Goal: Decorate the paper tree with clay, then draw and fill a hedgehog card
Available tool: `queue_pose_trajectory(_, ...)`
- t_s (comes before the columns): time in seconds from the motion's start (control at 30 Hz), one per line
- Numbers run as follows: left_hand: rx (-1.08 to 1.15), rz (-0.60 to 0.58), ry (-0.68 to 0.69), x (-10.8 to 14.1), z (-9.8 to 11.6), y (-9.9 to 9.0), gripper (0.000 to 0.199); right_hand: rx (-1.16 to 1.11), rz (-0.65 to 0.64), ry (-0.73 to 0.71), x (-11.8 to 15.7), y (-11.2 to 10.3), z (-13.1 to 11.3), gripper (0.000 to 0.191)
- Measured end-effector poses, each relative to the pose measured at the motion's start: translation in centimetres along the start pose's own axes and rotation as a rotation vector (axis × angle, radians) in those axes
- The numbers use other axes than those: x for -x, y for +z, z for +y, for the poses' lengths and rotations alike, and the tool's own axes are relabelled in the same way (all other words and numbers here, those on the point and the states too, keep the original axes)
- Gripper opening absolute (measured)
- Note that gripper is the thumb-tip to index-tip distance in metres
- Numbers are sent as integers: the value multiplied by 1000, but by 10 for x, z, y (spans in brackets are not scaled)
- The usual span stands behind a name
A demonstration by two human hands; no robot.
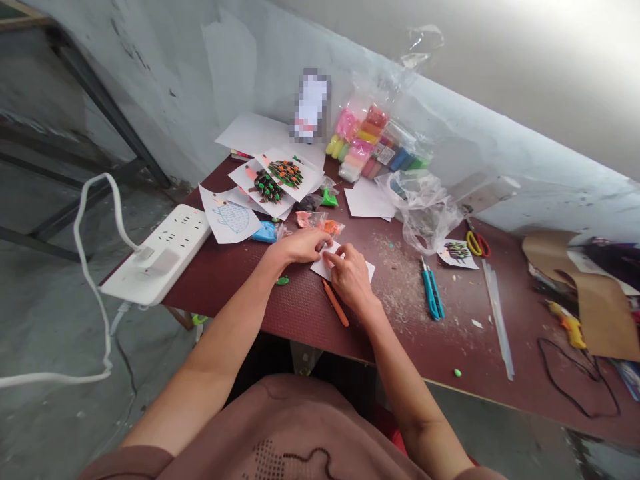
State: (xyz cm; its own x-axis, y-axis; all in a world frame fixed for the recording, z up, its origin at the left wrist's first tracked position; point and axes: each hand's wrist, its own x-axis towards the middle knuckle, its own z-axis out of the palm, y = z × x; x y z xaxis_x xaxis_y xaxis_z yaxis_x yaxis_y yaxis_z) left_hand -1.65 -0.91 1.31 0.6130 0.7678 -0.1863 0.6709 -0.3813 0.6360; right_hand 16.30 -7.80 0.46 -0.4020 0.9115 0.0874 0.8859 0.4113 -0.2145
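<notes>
My left hand (306, 245), fingers curled, rests at the left edge of a small white paper card (367, 268). Across the card from it, my right hand (350, 277) has its fingers bent and drawn together, tips close to the left hand's fingers. Whatever lies between the fingertips is too small and covered to make out. An orange crayon-like stick (335, 303) lies just below the right hand. Orange clay (330, 227) and pink clay (303, 219) in clear wrappers sit beyond the left hand, with blue clay (265, 232) to its left.
Hedgehog pictures (270, 185) lie at the back left near a white power strip (160, 257). Bagged coloured clay (370, 143) and a crumpled plastic bag (425, 207) stand by the wall. To the right are a teal utility knife (433, 290), scissors (477, 244), glue sticks (499, 320) and a yellow glue gun (567, 325).
</notes>
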Motion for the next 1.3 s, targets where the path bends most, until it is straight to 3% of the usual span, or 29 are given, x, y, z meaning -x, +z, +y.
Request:
queue_pose_trajectory(0.73, 14, 12, 5, -1, -2, 1, 45, -193, 79, 60, 1, 8, 5, 36)
queue_pose_trajectory(1.3, 12, 16, 1, 1, -2, 1, 43, -111, 36, 47, 4, 8, -3, 38)
